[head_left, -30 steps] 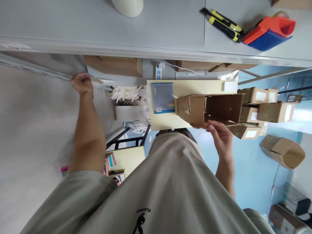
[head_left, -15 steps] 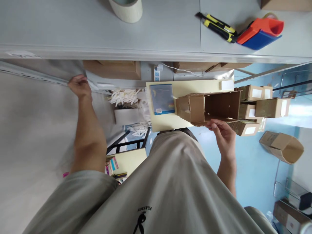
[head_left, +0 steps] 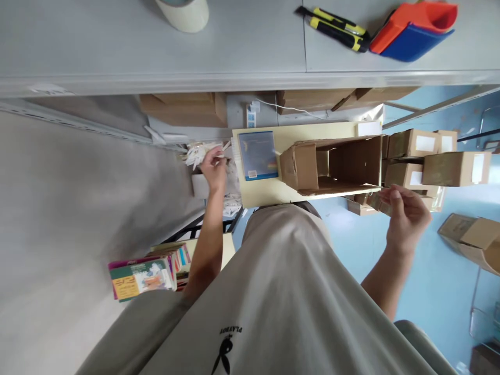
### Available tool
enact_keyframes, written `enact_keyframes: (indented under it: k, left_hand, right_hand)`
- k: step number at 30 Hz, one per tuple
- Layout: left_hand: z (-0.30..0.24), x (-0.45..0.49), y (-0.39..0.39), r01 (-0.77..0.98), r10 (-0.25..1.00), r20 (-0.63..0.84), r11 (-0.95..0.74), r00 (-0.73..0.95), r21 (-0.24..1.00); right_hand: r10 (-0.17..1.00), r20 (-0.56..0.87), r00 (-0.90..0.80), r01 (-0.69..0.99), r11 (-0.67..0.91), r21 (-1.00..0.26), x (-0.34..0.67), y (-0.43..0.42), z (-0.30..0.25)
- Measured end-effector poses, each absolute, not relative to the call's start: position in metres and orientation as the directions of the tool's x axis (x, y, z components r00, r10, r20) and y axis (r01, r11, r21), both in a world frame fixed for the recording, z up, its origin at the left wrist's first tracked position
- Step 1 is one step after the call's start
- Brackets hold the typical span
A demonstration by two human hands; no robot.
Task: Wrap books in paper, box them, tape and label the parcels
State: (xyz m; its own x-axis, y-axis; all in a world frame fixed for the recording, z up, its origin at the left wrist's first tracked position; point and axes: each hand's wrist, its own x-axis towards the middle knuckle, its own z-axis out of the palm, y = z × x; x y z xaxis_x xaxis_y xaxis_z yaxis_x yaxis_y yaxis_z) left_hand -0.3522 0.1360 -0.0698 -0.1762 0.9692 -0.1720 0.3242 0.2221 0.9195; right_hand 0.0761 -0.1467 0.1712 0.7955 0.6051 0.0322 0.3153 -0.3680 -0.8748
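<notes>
An open cardboard box [head_left: 307,167] lies on a pale yellow board, its hollow inside showing. My right hand [head_left: 408,216] is at the box's near right corner, thumb and forefinger pinched together. Whatever is between those fingertips is too small to make out. Over to the left, my left hand [head_left: 214,169] hovers by a heap of white paper strips [head_left: 196,154], its fingers curled in. A pale strip shows beside its fingertips, but I cannot tell whether they hold it. Left of the box lies a clear blue-edged folder [head_left: 258,156].
On the grey shelf above are a box cutter [head_left: 338,30], an orange and blue tape dispenser [head_left: 414,34] and a white tape roll [head_left: 185,14]. Closed cartons [head_left: 453,167] are stacked at right. Books [head_left: 142,278] sit at lower left. A power strip [head_left: 251,119] lies behind the board.
My left hand has swung right from beside the shelf post to the paper strips. My right hand has slid right along the box's near edge to its corner. The view has shifted slightly.
</notes>
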Motion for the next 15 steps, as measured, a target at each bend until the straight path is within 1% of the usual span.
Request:
enact_keyframes:
  k: [1,2,5,7,9,11,13,15]
  left_hand:
    - [-0.059,-0.331,0.119,0.308,0.953,-0.191,0.26,-0.236,0.915]
    - [-0.048,-0.309,0.102,0.3,0.957,-0.203,0.259,-0.208,0.918]
    - [-0.017,-0.249,0.054,0.258,0.973,-0.229,0.217,0.017,0.941]
    - [-0.006,-0.215,0.028,0.228,0.959,-0.251,0.217,0.132,0.949]
    - [-0.004,-0.188,0.01,0.221,0.94,-0.297,0.258,0.168,0.941]
    - [-0.006,-0.168,-0.002,0.224,0.927,-0.339,0.299,0.163,0.927]
    - [-0.006,-0.154,-0.009,0.228,0.93,-0.334,0.295,0.156,0.928]
    - [0.0,-0.145,-0.013,0.237,0.945,-0.291,0.251,0.152,0.938]
  right_hand:
    - [0.595,0.04,0.803,0.313,-0.363,-0.878,0.089,-0.148,0.166]
    - [0.588,0.05,0.807,0.314,-0.356,-0.88,0.103,-0.148,0.161]
    - [0.594,0.109,0.797,0.371,-0.339,-0.864,0.146,-0.143,0.142]
    - [0.639,0.116,0.76,0.428,-0.358,-0.83,0.176,-0.137,0.128]
    - [0.712,0.051,0.7,0.447,-0.381,-0.809,0.202,-0.13,0.113]
    - [0.79,-0.055,0.611,0.415,-0.379,-0.827,0.22,-0.124,0.099]
    - [0.857,-0.136,0.497,0.366,-0.35,-0.862,0.231,-0.117,0.087]
    - [0.91,-0.178,0.374,0.334,-0.311,-0.89,0.234,-0.111,0.077]
